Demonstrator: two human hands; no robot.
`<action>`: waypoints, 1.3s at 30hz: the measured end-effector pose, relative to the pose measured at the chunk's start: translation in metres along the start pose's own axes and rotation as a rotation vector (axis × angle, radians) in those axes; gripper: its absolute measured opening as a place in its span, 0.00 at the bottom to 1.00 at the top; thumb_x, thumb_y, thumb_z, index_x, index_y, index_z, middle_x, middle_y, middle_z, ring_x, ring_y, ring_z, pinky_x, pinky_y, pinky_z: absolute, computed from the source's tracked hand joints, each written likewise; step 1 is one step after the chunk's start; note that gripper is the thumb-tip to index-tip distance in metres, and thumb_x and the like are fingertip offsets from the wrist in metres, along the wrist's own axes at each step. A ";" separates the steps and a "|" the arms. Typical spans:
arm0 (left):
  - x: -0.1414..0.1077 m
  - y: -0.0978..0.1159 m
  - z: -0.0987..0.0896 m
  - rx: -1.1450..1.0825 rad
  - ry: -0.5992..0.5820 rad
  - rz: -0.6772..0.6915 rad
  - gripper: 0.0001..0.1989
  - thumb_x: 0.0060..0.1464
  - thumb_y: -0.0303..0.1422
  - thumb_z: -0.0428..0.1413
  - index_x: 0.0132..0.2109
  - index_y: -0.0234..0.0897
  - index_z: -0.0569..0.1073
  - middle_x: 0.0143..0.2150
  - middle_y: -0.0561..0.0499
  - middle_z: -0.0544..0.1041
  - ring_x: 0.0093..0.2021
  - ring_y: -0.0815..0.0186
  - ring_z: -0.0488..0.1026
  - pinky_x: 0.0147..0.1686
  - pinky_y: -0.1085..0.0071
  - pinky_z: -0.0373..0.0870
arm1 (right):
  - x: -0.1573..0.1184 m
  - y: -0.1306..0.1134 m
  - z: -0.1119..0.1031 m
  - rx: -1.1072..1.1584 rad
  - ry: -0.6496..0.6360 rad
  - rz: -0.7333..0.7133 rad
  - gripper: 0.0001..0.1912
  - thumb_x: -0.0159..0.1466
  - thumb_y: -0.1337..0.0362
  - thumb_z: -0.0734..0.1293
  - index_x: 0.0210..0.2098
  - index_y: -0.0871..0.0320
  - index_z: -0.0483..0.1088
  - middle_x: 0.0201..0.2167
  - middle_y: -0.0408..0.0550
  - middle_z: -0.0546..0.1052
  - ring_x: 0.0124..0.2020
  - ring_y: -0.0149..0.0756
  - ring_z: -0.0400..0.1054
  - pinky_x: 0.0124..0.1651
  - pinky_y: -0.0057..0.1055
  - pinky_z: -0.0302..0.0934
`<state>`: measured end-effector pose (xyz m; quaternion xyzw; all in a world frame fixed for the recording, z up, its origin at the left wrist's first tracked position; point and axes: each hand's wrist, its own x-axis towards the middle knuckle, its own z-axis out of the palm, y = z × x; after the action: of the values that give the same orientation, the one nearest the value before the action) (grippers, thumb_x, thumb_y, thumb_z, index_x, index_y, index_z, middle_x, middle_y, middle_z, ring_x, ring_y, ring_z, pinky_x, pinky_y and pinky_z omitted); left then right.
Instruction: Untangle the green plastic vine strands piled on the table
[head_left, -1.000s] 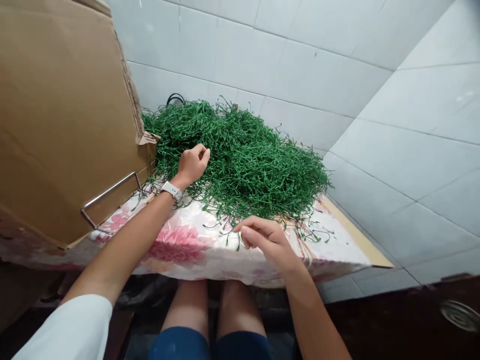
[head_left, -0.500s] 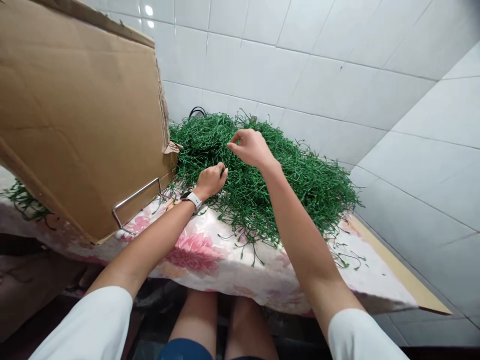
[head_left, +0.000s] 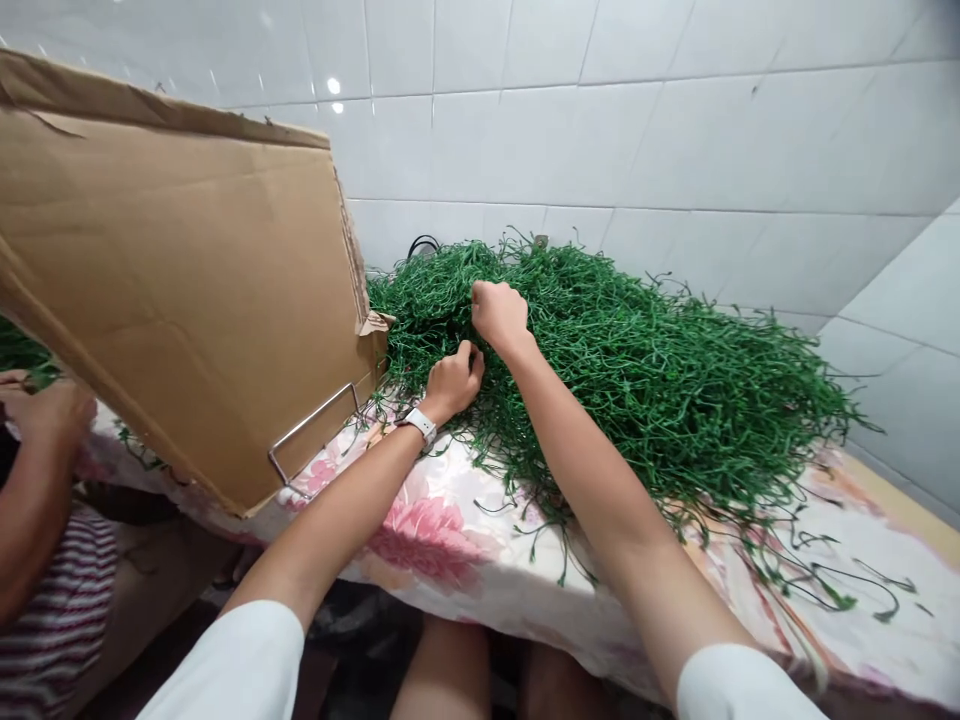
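A big heap of thin, curly green stems with small tips [head_left: 675, 390] lies on a floral tablecloth [head_left: 450, 500]. My left hand [head_left: 454, 382], with a white-banded watch [head_left: 420, 424] on its wrist, is at the heap's front left edge, its fingers curled together. Just above and to the right of it, my right hand [head_left: 501, 318] is closed over the heap, knuckles up. Whatever either hand pinches is too small or too hidden to make out.
A cardboard panel [head_left: 187, 300] stands upright on the left, beside a bent metal wire stand [head_left: 315, 430]. Beyond it, another person's hands [head_left: 52, 410] touch more green stems. White tiled wall [head_left: 525, 140] rises behind; a black cable [head_left: 424, 243] shows at the back.
The view has swung left, bringing the other person's hands into sight. My right hand has gone from a loose pinch to closed and sits lower, nearer my left hand, which stays curled.
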<state>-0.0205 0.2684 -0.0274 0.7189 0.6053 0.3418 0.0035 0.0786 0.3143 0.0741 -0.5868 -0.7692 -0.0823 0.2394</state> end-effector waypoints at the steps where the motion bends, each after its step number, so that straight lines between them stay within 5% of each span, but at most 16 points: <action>1: 0.001 0.000 0.000 -0.010 0.002 -0.003 0.14 0.71 0.37 0.46 0.53 0.37 0.73 0.39 0.40 0.85 0.41 0.51 0.83 0.38 0.64 0.68 | 0.001 0.003 -0.001 0.007 0.006 0.005 0.21 0.70 0.71 0.59 0.58 0.55 0.74 0.54 0.65 0.79 0.54 0.55 0.76 0.52 0.44 0.68; 7: 0.002 0.000 0.004 -0.067 0.057 0.004 0.11 0.71 0.36 0.46 0.49 0.40 0.72 0.31 0.47 0.80 0.34 0.56 0.79 0.34 0.66 0.62 | 0.006 0.020 -0.003 0.088 -0.022 0.017 0.16 0.66 0.72 0.64 0.49 0.58 0.80 0.50 0.64 0.80 0.52 0.54 0.77 0.52 0.43 0.69; 12: 0.011 0.003 0.000 -0.090 0.148 0.025 0.09 0.70 0.36 0.47 0.46 0.40 0.71 0.29 0.50 0.76 0.31 0.60 0.75 0.34 0.67 0.62 | 0.007 0.034 -0.018 0.197 0.009 0.027 0.16 0.65 0.72 0.64 0.51 0.59 0.78 0.50 0.64 0.80 0.52 0.53 0.76 0.53 0.43 0.69; 19: 0.090 0.033 -0.033 -0.155 0.323 -0.036 0.07 0.63 0.27 0.51 0.47 0.36 0.71 0.34 0.47 0.77 0.35 0.60 0.75 0.40 0.66 0.67 | 0.011 0.055 -0.043 0.416 0.178 0.172 0.18 0.67 0.73 0.60 0.51 0.59 0.76 0.50 0.62 0.81 0.50 0.51 0.75 0.53 0.43 0.67; 22: 0.122 0.042 -0.044 -0.225 0.272 -0.049 0.11 0.59 0.24 0.51 0.48 0.33 0.73 0.37 0.46 0.79 0.35 0.62 0.76 0.40 0.67 0.70 | 0.017 0.061 -0.048 0.551 0.300 0.179 0.16 0.65 0.74 0.61 0.47 0.60 0.76 0.46 0.59 0.81 0.48 0.47 0.74 0.52 0.40 0.65; 26: 0.135 0.044 -0.044 -0.284 0.156 0.103 0.17 0.61 0.30 0.58 0.57 0.36 0.75 0.51 0.43 0.81 0.51 0.61 0.78 0.52 0.67 0.72 | 0.026 0.068 -0.052 0.696 0.387 0.159 0.09 0.62 0.74 0.63 0.38 0.59 0.74 0.40 0.55 0.79 0.42 0.44 0.72 0.49 0.39 0.63; 30: 0.132 0.041 -0.038 -0.165 0.155 0.240 0.28 0.60 0.44 0.63 0.65 0.42 0.71 0.67 0.38 0.72 0.69 0.49 0.66 0.68 0.52 0.61 | 0.026 0.073 -0.063 0.843 0.483 0.103 0.07 0.63 0.74 0.64 0.32 0.56 0.68 0.30 0.46 0.73 0.36 0.39 0.70 0.45 0.37 0.62; 35: 0.128 0.040 -0.044 -0.057 0.194 0.188 0.30 0.60 0.53 0.61 0.65 0.47 0.71 0.69 0.37 0.69 0.69 0.42 0.65 0.67 0.42 0.61 | 0.010 0.074 -0.097 1.074 0.618 0.100 0.15 0.62 0.81 0.63 0.29 0.54 0.63 0.19 0.37 0.61 0.21 0.28 0.54 0.31 0.31 0.50; 39: 0.124 0.039 -0.051 -0.011 0.178 0.207 0.35 0.56 0.56 0.63 0.65 0.49 0.71 0.70 0.36 0.66 0.72 0.38 0.61 0.66 0.38 0.60 | -0.005 0.068 -0.123 1.249 0.721 0.072 0.21 0.59 0.88 0.59 0.24 0.54 0.60 0.18 0.35 0.58 0.19 0.25 0.47 0.27 0.32 0.43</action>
<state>-0.0077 0.3451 0.0888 0.7444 0.5239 0.4059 -0.0816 0.1772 0.2797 0.1686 -0.3017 -0.5259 0.1921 0.7717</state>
